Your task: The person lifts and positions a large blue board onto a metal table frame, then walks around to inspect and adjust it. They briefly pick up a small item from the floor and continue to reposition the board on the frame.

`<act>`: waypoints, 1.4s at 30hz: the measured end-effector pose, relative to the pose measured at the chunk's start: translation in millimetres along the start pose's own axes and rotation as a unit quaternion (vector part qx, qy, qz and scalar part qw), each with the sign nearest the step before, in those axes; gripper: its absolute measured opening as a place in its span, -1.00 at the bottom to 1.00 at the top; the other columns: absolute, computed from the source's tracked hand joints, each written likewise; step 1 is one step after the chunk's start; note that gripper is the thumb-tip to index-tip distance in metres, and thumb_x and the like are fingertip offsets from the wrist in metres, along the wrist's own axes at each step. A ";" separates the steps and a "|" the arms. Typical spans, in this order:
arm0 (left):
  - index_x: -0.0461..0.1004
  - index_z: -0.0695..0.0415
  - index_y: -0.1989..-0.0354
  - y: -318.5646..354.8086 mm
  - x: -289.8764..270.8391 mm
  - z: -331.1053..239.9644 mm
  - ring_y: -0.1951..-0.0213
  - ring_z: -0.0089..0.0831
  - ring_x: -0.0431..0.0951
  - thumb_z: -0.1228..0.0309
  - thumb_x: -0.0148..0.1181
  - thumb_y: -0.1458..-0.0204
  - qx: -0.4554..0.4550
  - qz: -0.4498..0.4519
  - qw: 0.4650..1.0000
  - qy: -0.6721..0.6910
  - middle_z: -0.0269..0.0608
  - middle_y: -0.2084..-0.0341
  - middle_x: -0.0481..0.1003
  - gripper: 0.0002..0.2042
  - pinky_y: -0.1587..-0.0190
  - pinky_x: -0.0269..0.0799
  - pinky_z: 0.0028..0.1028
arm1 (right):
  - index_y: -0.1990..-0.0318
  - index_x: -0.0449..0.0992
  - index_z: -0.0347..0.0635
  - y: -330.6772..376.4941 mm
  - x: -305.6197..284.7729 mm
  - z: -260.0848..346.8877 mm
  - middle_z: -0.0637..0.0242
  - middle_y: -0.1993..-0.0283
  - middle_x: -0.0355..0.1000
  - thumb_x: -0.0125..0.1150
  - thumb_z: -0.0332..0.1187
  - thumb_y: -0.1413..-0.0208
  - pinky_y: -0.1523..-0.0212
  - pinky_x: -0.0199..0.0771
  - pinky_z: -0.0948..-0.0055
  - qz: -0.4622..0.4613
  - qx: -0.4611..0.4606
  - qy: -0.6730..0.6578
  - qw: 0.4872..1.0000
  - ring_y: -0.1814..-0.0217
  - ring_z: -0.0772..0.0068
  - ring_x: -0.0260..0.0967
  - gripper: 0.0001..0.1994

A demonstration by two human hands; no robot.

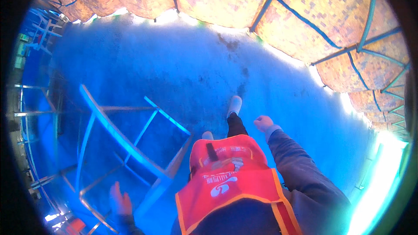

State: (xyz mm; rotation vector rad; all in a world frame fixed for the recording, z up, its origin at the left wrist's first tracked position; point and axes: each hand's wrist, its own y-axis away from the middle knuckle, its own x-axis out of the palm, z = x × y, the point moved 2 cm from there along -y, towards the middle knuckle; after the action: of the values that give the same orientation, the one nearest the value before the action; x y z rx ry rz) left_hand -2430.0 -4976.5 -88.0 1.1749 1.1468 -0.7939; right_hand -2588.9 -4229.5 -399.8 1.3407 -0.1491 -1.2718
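Observation:
Low at the left, my left hand (120, 200) hangs beside a metal frame (115, 131) with its fingers apart and nothing in them. From this view I cannot tell whether it touches the frame. The frame is made of pale bars joined by crosspieces and stands to the left of my body. My right hand (263, 123) is held out in front on the right, curled into a loose fist over the floor. It shows no object and touches nothing. A red apron (252, 178) with orange edging covers my front.
A light shoe (234, 105) of mine is forward on the blue-looking floor (152, 56), which has dark stains (228, 43). Patterned sheeting (322, 13) on a metal framework borders the far and right sides. More metal racks (41, 35) stand along the left edge.

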 end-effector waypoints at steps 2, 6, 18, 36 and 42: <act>0.41 0.21 -0.32 -69.5 -58.3 -84.0 -0.28 0.07 0.47 0.61 0.23 -0.12 0.047 -0.101 0.988 0.104 0.08 -0.22 0.49 -0.47 -0.34 0.39 -0.10 | 0.06 0.71 -0.21 -56.6 -39.9 27.3 0.01 0.05 0.68 0.28 -0.10 -0.11 -0.05 0.61 0.12 -0.018 -0.021 -0.028 0.999 -0.02 0.02 0.65 -0.61; 0.48 0.22 -0.23 -203.4 -88.7 -239.3 -0.21 0.03 0.55 0.61 0.21 -0.16 0.085 -0.050 0.976 0.194 0.08 -0.13 0.54 -0.58 -0.26 0.48 -0.14 | 0.05 0.70 -0.26 -164.8 -149.2 120.8 0.04 0.11 0.68 0.28 -0.11 -0.12 -0.01 0.62 0.17 -0.067 -0.092 -0.128 0.985 0.05 0.06 0.66 -0.59; 0.54 0.17 -0.23 -471.1 79.9 -377.7 -0.14 0.04 0.62 0.40 0.19 -0.22 0.025 0.192 0.946 0.261 0.11 -0.11 0.60 -0.61 -0.19 0.54 -0.11 | 0.00 0.70 -0.28 -367.7 -407.9 484.6 0.11 0.07 0.68 0.39 0.02 -0.21 0.05 0.62 0.22 -0.011 -0.258 -0.112 0.960 0.07 0.26 0.63 -0.51; 0.56 0.15 -0.18 -875.2 157.0 -310.9 -0.10 -0.02 0.64 0.46 0.11 -0.30 -0.131 0.082 0.907 0.391 0.09 -0.05 0.63 -0.69 -0.17 0.53 -0.10 | -0.61 -0.08 -0.37 -645.9 -589.0 776.1 -0.17 -0.65 0.00 0.38 -0.07 -0.22 -0.63 -0.03 0.19 -0.435 -0.312 -0.017 0.844 -0.71 -0.06 -0.08 -0.01; 0.51 0.13 -0.27 -763.2 219.9 -296.7 -0.08 -0.03 0.63 0.46 0.14 -0.25 -0.154 0.303 0.885 0.317 0.06 -0.02 0.63 -0.60 -0.14 0.53 -0.09 | -0.60 -0.01 -0.35 -618.4 -584.0 810.9 -0.12 -0.65 0.02 0.39 -0.11 -0.21 -0.62 -0.01 0.22 -0.390 -0.258 0.001 0.884 -0.71 -0.02 -0.04 -0.05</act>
State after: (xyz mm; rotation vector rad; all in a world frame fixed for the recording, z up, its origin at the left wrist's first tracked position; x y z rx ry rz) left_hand -3155.8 -4857.6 -509.9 1.4479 1.2534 0.2796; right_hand -3755.1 -4139.5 -285.7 0.9373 0.7638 -1.8039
